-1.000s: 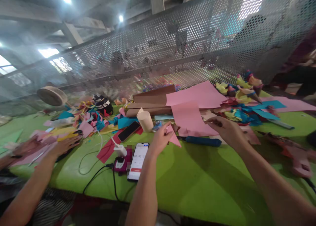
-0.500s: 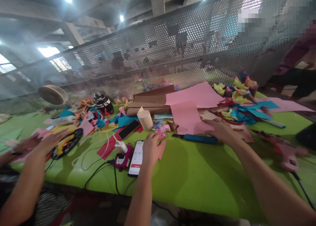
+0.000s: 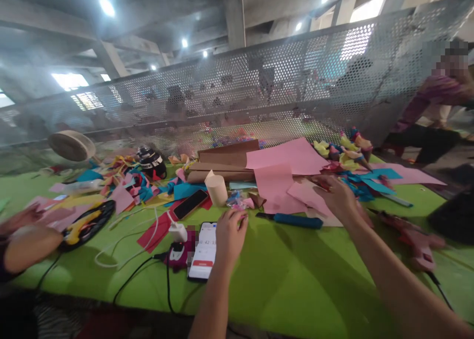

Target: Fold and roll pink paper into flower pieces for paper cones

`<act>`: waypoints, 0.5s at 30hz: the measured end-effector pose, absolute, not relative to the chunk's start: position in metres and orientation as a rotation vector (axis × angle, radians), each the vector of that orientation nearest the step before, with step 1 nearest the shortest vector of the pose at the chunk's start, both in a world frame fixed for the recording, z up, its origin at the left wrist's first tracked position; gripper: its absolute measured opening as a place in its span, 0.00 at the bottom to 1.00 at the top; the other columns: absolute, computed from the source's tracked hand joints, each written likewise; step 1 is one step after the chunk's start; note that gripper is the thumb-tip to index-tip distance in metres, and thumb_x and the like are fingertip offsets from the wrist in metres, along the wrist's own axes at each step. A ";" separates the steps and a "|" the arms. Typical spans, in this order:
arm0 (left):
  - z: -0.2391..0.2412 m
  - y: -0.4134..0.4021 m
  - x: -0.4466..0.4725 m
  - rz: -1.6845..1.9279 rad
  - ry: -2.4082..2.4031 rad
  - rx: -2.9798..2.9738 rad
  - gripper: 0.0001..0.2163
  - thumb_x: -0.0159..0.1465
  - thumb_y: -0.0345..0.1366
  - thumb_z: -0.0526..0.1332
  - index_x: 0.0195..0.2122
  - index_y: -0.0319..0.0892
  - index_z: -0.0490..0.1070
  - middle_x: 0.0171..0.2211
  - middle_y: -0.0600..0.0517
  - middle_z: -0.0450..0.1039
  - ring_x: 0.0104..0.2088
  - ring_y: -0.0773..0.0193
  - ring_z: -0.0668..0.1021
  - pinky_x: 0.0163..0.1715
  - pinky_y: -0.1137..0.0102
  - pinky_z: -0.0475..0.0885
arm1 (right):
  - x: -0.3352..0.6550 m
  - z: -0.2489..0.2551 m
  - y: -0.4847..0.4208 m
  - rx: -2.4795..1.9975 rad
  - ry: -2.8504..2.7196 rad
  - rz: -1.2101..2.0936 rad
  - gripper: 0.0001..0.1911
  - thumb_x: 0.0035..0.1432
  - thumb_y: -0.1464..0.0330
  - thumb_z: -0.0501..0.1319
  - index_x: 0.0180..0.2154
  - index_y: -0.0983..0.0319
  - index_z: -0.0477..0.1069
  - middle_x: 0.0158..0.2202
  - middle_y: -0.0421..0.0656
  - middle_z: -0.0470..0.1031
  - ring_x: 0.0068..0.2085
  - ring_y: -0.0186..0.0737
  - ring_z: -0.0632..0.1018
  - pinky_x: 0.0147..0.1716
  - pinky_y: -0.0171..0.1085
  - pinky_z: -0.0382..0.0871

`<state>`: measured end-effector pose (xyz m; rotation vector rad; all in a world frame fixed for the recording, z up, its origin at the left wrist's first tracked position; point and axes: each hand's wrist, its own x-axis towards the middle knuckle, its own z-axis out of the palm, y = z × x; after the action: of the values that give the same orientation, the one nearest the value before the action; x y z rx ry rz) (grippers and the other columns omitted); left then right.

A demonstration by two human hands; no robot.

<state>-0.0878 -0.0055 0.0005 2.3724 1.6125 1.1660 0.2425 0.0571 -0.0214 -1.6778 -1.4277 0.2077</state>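
My left hand point(image 3: 231, 230) hovers beside the lit phone point(image 3: 203, 252), covering its right edge. Its fingers are loosely bent and a little apart, and no item shows in them. Just beyond lie small plastic-wrapped pieces point(image 3: 240, 199). Out to the right, my right hand point(image 3: 338, 195) is at the paper pile, fingers curled down near a small red bit; what they grip is partly hidden. Close to it, a loose pink paper piece point(image 3: 311, 198) lies over the larger pink sheets point(image 3: 274, 186). A blue-handled cutter point(image 3: 298, 221) rests between my hands.
A pink glue gun point(image 3: 418, 245) with a cord lies at right. Paper cones point(image 3: 351, 148) stand behind. A cream roll point(image 3: 217, 190), dark phone point(image 3: 190, 204), charger block point(image 3: 177, 250) and cables sit centre-left. Another person's arm point(image 3: 33, 245) is by a yellow-black reel point(image 3: 89, 225).
The pink piece at my left hand is gone from it; a pink piece now lies near my right hand. My right fingers have curled. The other person's arm has drawn back left.
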 end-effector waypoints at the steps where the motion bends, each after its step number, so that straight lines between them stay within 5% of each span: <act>1: 0.001 -0.006 -0.087 1.182 1.603 2.369 0.06 0.62 0.27 0.62 0.38 0.42 0.76 0.37 0.49 0.78 0.39 0.59 0.78 0.42 0.64 0.73 | 0.237 -0.022 0.066 -1.672 -1.443 0.272 0.19 0.52 0.63 0.59 0.46 0.60 0.76 0.45 0.48 0.79 0.46 0.51 0.77 0.45 0.44 0.69; 10: -0.002 -0.010 -0.082 1.217 1.575 2.352 0.06 0.61 0.25 0.62 0.35 0.42 0.75 0.36 0.50 0.78 0.38 0.58 0.78 0.40 0.63 0.71 | 0.206 -0.024 0.135 -1.808 -1.349 0.449 0.13 0.42 0.65 0.65 0.34 0.60 0.76 0.27 0.42 0.80 0.29 0.43 0.78 0.28 0.36 0.66; 15: 0.000 -0.010 -0.083 1.227 1.594 2.308 0.06 0.60 0.25 0.62 0.35 0.42 0.76 0.36 0.50 0.78 0.38 0.59 0.78 0.39 0.64 0.71 | 0.198 -0.012 0.134 -1.659 -1.381 0.543 0.06 0.38 0.67 0.65 0.24 0.60 0.71 0.20 0.39 0.75 0.25 0.40 0.75 0.26 0.35 0.65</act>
<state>-0.0831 -0.0101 0.0001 2.3078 1.5941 1.2269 0.1981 0.1345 -0.0123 -1.6588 -1.3808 0.5425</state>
